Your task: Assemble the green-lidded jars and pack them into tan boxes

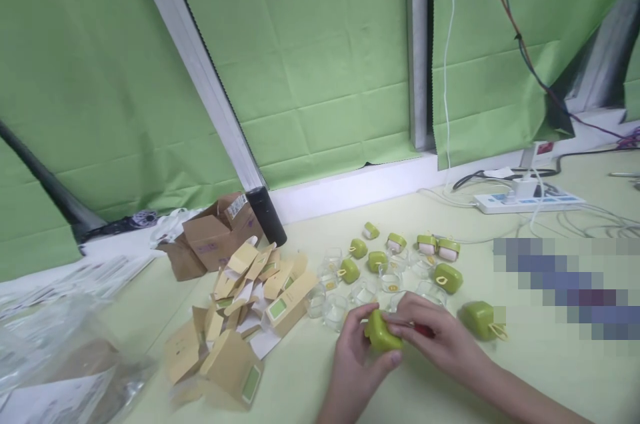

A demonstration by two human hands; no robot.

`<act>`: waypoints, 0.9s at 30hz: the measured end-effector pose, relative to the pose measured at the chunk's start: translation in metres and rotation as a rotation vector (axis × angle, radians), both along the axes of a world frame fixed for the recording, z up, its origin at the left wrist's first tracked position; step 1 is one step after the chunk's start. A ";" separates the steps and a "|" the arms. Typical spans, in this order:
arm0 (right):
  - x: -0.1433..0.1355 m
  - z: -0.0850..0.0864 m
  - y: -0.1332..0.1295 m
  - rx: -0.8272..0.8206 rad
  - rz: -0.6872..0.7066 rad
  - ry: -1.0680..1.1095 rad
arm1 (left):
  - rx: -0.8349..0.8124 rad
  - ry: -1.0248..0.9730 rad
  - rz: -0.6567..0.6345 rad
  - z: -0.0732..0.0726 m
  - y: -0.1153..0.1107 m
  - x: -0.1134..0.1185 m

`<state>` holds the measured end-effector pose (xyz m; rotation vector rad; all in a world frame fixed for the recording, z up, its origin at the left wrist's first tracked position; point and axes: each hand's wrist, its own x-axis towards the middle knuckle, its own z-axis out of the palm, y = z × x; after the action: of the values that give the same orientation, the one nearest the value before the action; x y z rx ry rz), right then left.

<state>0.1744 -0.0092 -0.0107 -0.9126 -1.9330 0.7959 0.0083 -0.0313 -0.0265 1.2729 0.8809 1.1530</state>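
My left hand [354, 359] is closed around a small olive-green case [383, 333] with rounded corners, low over the table. Against its upper side presses my right hand [431, 325], closed on a slim tool with a dark red handle [424, 330]; the kind of tool is mostly hidden by the fingers. To the right lies another green case [479, 319] with a yellow loop. Beyond the hands stand several more green cases [449, 277], a few showing pale pink inside [449, 254]. Clear plastic cups [335, 311] are scattered among them.
Opened tan cardboard boxes [233, 361] are heaped at the left. Behind them are a brown carton [215, 237] and a black bottle [267, 216]. A white power strip [530, 202] with cables lies at the back right. Plastic bags [55, 344] cover the left side.
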 end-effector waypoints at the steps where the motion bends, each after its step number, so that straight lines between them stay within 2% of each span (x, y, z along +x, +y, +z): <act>1: -0.001 0.001 -0.001 0.004 0.021 -0.006 | -0.003 -0.029 -0.008 -0.001 0.001 0.002; 3: -0.002 0.005 -0.002 -0.019 0.063 -0.034 | 0.001 -0.084 -0.010 0.000 0.004 0.005; 6: 0.001 0.010 -0.001 -0.046 0.076 -0.028 | 0.036 -0.091 0.058 0.007 0.010 0.008; 11: 0.009 0.016 0.005 -0.158 -0.159 0.074 | 0.022 -0.054 0.227 0.025 0.016 0.016; 16: -0.001 0.013 0.008 -0.186 -0.116 0.133 | 0.075 -0.190 0.252 0.022 0.013 0.035; 19: -0.001 0.014 0.009 -0.223 -0.123 0.143 | 0.072 -0.178 0.252 0.022 0.012 0.038; 21: 0.012 0.019 0.013 -0.207 -0.139 0.084 | 0.080 -0.087 0.310 0.028 0.012 0.028; 23: 0.039 0.024 0.019 -0.127 -0.199 -0.054 | 0.129 0.101 0.401 0.035 0.011 0.008; 25: 0.073 0.024 0.026 -0.048 -0.331 -0.246 | 0.210 0.386 0.452 0.039 0.007 -0.019; 27: 0.106 0.020 0.033 -0.063 -0.479 -0.463 | 0.283 0.638 0.459 0.037 -0.001 -0.045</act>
<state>0.2803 0.0241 0.0088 -1.6323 -1.9466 0.3821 -0.0368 -0.0319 0.0107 1.7766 1.5836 1.2703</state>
